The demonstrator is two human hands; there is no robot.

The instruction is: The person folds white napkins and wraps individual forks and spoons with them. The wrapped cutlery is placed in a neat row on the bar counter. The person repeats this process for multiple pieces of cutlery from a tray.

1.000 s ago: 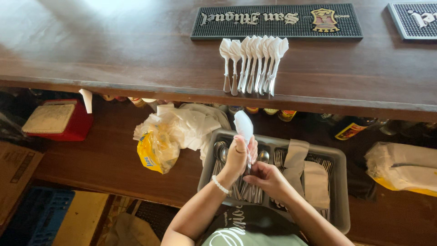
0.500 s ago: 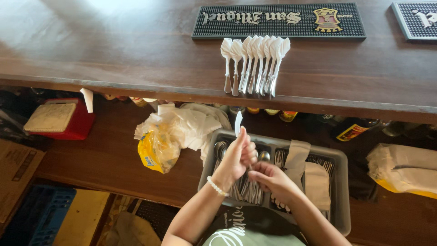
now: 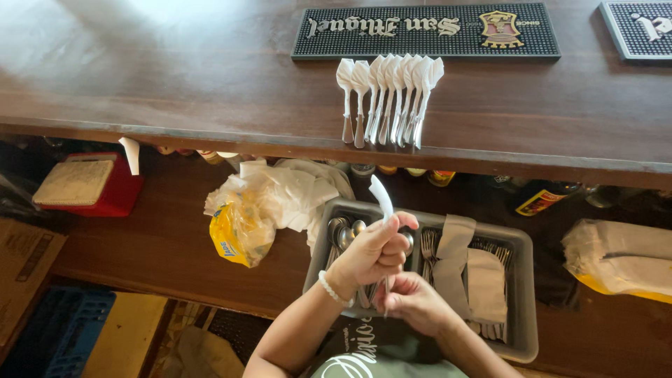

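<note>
Napkin [image 3: 381, 198] is going around a piece of cutlery that I hold up over the grey tray [image 3: 523, 294]. My left hand [image 3: 374, 255] is closed tight on the wrap, and my right hand [image 3: 413, 301] pinches the handle below. Next it needs a place beside the wrapped row [image 3: 388, 98] on the counter [image 3: 175, 77].

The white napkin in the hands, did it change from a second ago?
Yes. The napkin looked wide and puffy before; now it is a thin twisted point, and the left hand has closed tighter around it. The right hand stays below. The wrapped cutlery row and gray tray have not moved.
</note>
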